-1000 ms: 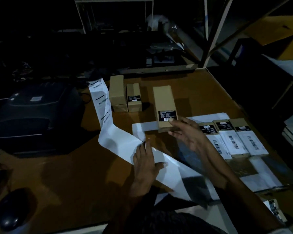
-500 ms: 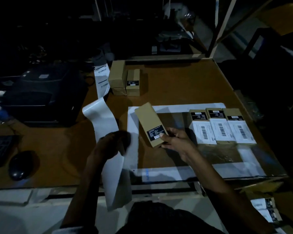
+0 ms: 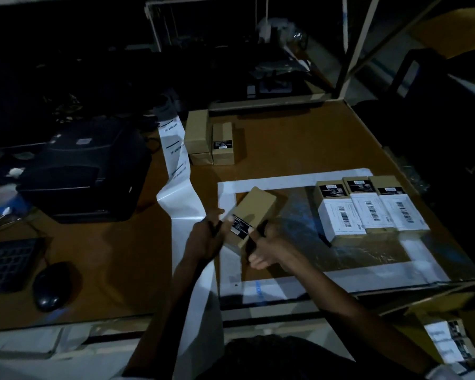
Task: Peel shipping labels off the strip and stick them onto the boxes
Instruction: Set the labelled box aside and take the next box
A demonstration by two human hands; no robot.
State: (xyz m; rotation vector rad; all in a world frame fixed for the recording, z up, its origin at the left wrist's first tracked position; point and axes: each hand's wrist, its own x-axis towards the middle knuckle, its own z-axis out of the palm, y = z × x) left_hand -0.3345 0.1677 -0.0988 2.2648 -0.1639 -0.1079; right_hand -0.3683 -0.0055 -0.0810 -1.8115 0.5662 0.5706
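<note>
Dim light throughout; detail poor away from the table centre. A long tan cardboard box with a small black label sits at frame centre, held at its near end over the white-bordered mat on the brown wooden table; long axis runs from about 7 o'clock to 1 o'clock, labelled end toward the person, plain end pointing away to 1 o'clock; whether its far end touches the mat cannot be told. The left hand grips the box's near left corner, fingers curled round it; the right hand grips the near right edge, thumb on top beside the black label.

The long white label strip runs from 11 o'clock, where printed labels show on it, down past the left wrist to 6 o'clock and over the table edge; its lower end is cut off by the frame; print unreadable.

At 3 o'clock, three tan boxes bearing white barcode labels lie side by side, touching, long axes toward 12 o'clock. At 12 o'clock, a cluster of unlabelled tan boxes; how many is unclear. At 9 o'clock a black printer, its front in shadow; at 8 o'clock a black mouse and a keyboard, cut off at the left edge.
</note>
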